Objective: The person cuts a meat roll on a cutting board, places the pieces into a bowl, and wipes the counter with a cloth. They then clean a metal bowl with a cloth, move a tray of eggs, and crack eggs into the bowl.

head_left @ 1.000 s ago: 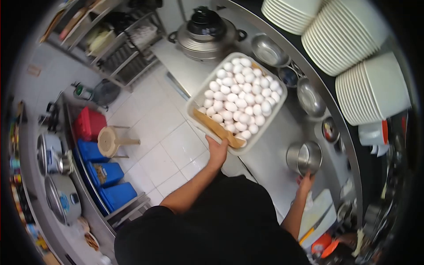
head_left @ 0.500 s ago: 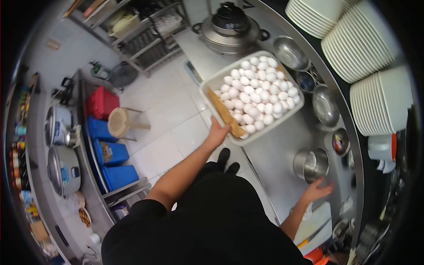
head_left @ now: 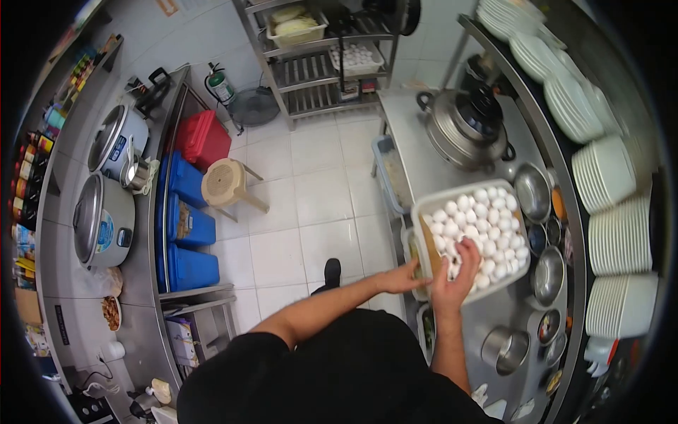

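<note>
A pale plastic tub [head_left: 498,291] full of white eggs [head_left: 494,225] stands on the steel counter, a strip of brown cardboard [head_left: 431,244] inside its left side. My left hand [head_left: 401,278] grips the tub's near left rim. In among the eggs, at the near left corner, my right hand [head_left: 458,274] has its fingers and thumb curled around an egg; part of the egg is hidden by the fingers. A steel pot [head_left: 506,350] stands on the counter to the right of my right forearm.
A large steamer pot [head_left: 466,131] is behind the tub. Metal bowls [head_left: 548,275] line the counter's right side under a shelf of stacked plates [head_left: 620,237]. A plastic stool [head_left: 227,182] and blue bins [head_left: 191,230] are at left; a rack [head_left: 318,74] stands at the back.
My right hand has moved from beside the steel pot into the eggs. The tub looks lower and nearer the counter, my left hand still on its rim. The view has turned.
</note>
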### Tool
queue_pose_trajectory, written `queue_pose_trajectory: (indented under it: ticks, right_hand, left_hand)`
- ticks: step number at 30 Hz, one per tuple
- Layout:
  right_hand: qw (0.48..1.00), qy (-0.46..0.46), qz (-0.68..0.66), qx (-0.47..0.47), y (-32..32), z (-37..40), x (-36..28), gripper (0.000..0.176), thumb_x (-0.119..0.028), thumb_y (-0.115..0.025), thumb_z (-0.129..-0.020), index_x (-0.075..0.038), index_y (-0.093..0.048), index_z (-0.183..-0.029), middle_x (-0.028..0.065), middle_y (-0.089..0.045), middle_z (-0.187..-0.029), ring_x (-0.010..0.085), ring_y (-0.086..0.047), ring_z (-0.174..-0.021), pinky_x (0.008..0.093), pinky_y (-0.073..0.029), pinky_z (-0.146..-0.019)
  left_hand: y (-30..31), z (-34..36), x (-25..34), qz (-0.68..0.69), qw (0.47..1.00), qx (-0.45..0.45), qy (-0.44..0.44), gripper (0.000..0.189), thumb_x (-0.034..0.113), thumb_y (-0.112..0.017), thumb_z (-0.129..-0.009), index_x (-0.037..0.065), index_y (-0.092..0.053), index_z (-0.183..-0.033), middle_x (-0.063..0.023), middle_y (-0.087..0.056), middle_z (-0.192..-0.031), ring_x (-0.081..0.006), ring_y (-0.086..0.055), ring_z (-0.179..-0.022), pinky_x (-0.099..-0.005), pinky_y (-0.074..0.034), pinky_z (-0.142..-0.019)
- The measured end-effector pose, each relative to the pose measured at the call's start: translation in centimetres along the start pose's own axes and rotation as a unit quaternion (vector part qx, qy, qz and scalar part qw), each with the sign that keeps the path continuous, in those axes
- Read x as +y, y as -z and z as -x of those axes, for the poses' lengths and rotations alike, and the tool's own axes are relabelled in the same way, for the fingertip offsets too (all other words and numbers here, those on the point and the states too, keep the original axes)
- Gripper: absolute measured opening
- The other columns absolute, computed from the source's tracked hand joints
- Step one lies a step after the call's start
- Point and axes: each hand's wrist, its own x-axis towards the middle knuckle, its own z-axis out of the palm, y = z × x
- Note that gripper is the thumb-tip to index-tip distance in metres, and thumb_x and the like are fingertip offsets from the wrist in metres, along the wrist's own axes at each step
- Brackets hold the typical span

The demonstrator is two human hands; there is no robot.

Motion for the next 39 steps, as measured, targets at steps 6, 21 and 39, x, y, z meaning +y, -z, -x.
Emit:
queue_pose_trajectory:
  ticks: [6,21,39]
  right_hand:
    - [0.984,0.012,0.000,-0.177,-11.9,-3.3,-3.6,0.038,-0.003,-0.070,-0.089,0.000,-0.061,-0.126,0.0229,-0.050,-0.145,0.0428,-0.053,-0.128,0.0502,-0.044,-0.110]
    - [0.984,-0.124,0.072,-0.105,-29.2,-18.3,4.8,0.034,-0.012,-0.070,-0.091,-0.001,-0.063,-0.123,0.0235,-0.049,-0.147,0.0454,-0.050,-0.132,0.0501,-0.042,-0.111]
    - [0.934,-0.141,0.229,-0.236,-52.0,-40.3,18.1,0.062,-0.028,-0.074,-0.088,-0.005,-0.057,-0.144,0.0168,-0.040,-0.160,0.0376,-0.026,-0.155,0.0584,-0.015,-0.128]
  left_hand:
    - [16.1,7.1,2.5,-0.142,0.961,-0.037,0.233,0.091,0.060,-0.062,-0.099,-0.006,-0.039,-0.157,-0.0308,-0.049,-0.154,-0.0403,-0.052,-0.141,-0.0434,-0.042,-0.117]
    - [39.9,1.6,-3.6,-0.092,0.951,0.087,0.283,0.070,0.052,-0.064,-0.100,-0.003,-0.057,-0.143,-0.0232,-0.065,-0.137,-0.0339,-0.063,-0.128,-0.0404,-0.049,-0.108]
    - [78.4,2.1,-6.8,0.069,0.770,0.327,0.544,0.066,0.049,-0.064,-0.100,0.004,-0.049,-0.146,-0.0169,-0.057,-0.143,-0.0357,-0.062,-0.123,-0.0506,-0.054,-0.098]
